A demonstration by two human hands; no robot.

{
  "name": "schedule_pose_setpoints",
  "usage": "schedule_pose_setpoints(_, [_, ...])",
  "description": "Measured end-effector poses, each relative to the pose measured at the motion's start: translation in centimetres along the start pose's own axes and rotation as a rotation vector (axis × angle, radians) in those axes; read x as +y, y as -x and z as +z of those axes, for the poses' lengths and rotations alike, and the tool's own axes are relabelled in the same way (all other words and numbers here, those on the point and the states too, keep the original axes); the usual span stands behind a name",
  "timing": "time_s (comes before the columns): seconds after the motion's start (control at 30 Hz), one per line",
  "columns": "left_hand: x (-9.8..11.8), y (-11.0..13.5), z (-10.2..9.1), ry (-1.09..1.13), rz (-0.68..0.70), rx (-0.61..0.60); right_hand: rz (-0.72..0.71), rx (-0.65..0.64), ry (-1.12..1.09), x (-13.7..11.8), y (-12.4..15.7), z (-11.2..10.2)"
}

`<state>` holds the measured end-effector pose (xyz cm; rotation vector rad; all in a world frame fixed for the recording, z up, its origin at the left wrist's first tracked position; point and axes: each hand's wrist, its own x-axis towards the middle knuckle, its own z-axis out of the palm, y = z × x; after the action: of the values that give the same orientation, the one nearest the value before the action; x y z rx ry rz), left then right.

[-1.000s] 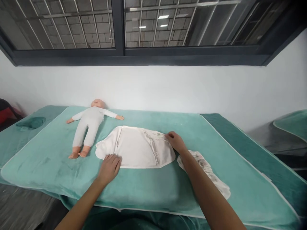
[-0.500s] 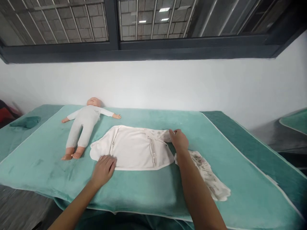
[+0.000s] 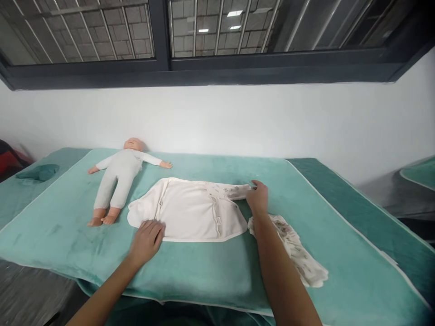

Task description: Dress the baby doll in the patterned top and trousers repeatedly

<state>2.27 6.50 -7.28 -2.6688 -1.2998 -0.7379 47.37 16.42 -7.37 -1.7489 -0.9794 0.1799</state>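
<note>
A flat white cloth baby garment (image 3: 190, 210) lies spread on the pale-green plush cover (image 3: 204, 267), near a doll dressed in white (image 3: 124, 167). I see the left hand (image 3: 148, 236) resting on the garment's near edge, fingers close together; the right hand (image 3: 258, 198) pinches the end of its small-patterned white sleeve (image 3: 235, 192), near a crumpled patterned cloth (image 3: 301, 256).
</note>
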Motion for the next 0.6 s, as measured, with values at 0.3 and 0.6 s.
schedule_pose_setpoints(0.3, [0.1,0.2,0.1,-0.014,-0.002,0.008,-0.494,-0.55,0.281,-1.4,2.6,2.9])
schedule_pose_setpoints(0.6, [0.0,0.6,0.1,0.035,-0.059,0.094,-0.506,-0.393,0.007,-4.0,4.3,2.9])
